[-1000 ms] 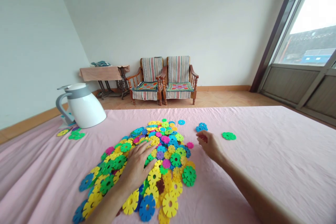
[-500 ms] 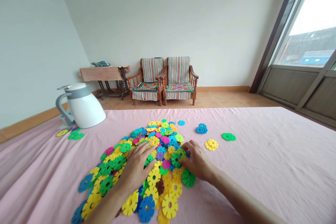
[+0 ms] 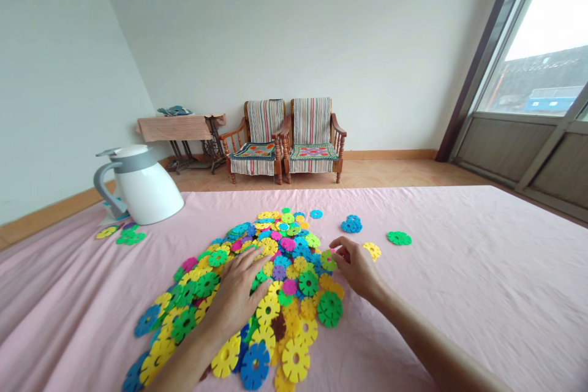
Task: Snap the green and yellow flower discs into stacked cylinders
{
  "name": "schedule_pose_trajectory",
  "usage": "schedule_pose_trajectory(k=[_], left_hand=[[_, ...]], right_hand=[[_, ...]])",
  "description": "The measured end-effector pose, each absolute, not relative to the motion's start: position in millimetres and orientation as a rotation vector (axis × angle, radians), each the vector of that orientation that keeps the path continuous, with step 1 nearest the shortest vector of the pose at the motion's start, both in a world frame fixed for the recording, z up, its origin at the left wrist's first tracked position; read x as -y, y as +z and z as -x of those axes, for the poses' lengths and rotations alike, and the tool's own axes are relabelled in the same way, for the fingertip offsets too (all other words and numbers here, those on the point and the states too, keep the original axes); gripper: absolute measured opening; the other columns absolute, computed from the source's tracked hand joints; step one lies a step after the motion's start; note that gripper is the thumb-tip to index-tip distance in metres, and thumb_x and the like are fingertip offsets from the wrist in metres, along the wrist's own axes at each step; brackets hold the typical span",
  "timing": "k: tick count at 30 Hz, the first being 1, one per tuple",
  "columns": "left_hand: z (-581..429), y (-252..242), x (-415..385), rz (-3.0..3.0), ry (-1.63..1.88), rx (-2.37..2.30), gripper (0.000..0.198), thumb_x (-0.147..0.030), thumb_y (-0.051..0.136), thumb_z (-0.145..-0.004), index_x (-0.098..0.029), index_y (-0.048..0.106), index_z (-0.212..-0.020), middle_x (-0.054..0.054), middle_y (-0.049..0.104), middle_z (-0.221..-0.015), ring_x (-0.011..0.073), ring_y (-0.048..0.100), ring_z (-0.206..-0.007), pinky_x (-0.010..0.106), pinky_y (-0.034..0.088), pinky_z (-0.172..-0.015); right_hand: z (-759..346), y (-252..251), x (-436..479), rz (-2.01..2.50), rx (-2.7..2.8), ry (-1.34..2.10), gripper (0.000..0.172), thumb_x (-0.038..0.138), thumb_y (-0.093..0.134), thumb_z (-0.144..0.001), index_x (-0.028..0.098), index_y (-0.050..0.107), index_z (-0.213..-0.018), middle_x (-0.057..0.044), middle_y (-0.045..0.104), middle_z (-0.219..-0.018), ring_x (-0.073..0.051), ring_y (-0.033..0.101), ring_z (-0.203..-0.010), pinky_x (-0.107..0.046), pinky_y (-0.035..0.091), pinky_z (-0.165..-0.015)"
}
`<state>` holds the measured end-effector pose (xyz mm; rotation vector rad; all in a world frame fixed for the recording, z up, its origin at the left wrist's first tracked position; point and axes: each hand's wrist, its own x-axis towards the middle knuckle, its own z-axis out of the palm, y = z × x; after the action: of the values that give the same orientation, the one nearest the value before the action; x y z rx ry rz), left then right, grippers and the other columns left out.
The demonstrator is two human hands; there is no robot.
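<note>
A heap of notched, flower-shaped plastic discs [image 3: 269, 309] in yellow, green, blue, pink and purple spreads over the middle of the table. My left hand [image 3: 242, 283] rests on the heap with its fingers stretched out. At the heap's right edge, my right hand [image 3: 359, 269] pinches a light green disc [image 3: 327, 260] between thumb and fingers. Just below that hand lies a larger green disc [image 3: 329, 309]. Right of the heap are blue discs [image 3: 351, 224], yellow discs [image 3: 372, 250], partly behind my right hand, and a green disc [image 3: 399, 237].
A white and grey jug [image 3: 149, 187] stands on the pink tablecloth [image 3: 482, 282] at the left. Several loose green discs [image 3: 131, 236] and a yellow disc [image 3: 106, 232] lie before it. Two wooden armchairs [image 3: 313, 135] and a cloth-covered sewing table [image 3: 179, 128] stand by the wall.
My right hand has moved slightly right, away from the green discs it was touching, and now has a light green disc in its fingers. My left hand stays on the heap.
</note>
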<state>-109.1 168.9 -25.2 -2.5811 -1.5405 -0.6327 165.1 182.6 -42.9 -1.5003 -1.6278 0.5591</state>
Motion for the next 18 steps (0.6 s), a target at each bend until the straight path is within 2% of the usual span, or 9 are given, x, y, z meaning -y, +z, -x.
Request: schedule_pose_trajectory(k=[3,8,12,18], left_hand=[[109.7,-25.7,-168.8,2.584,-0.631,1.532,0.041,-0.035,0.049,-0.085,-0.029,0.049,-0.126,0.004,0.050,-0.130,0.0266,0.043,-0.121,0.049,0.038,-0.099],[109.5,-26.4,-169.1,2.581,-0.634,1.526,0.041,-0.035,0.049,-0.085,-0.030,0.050,-0.125,0.004,0.050,-0.130,0.0264,0.044,-0.121,0.049,0.039,-0.099],[108.9,-25.2,-168.8,2.579,-0.649,1.531,0.038,-0.035,0.050,-0.084,-0.030,0.053,-0.122,0.003,0.050,-0.130,0.0266,0.044,-0.120,0.049,0.039,-0.099],[108.0,-23.1,-167.4,2.573,-0.669,1.538,0.040,-0.034,0.051,-0.084,-0.029,0.053,-0.123,0.005,0.052,-0.128,0.0270,0.046,-0.118,0.049,0.040,-0.098]], right_hand=[[-168.6,-49.8,-185.4,1.551,1.643,0.424,0.020,0.017,0.043,-0.076,0.019,0.059,-0.088,-0.002,0.062,-0.072,-0.013,0.056,-0.059,-0.024,0.041,-0.055],[-171.4,-49.4,-184.9,1.540,1.719,0.355,0.028,0.013,0.047,-0.072,0.017,0.060,-0.096,-0.006,0.061,-0.087,-0.015,0.058,-0.069,-0.028,0.043,-0.066],[-173.6,-49.1,-183.7,1.509,1.915,0.311,0.042,0.013,0.054,-0.068,0.017,0.060,-0.109,-0.009,0.062,-0.101,-0.020,0.055,-0.091,-0.031,0.041,-0.081],[-176.9,-37.8,-180.1,1.457,2.098,0.314,0.041,0.010,0.055,-0.068,0.019,0.062,-0.108,-0.008,0.063,-0.103,-0.023,0.051,-0.099,-0.034,0.039,-0.085]])
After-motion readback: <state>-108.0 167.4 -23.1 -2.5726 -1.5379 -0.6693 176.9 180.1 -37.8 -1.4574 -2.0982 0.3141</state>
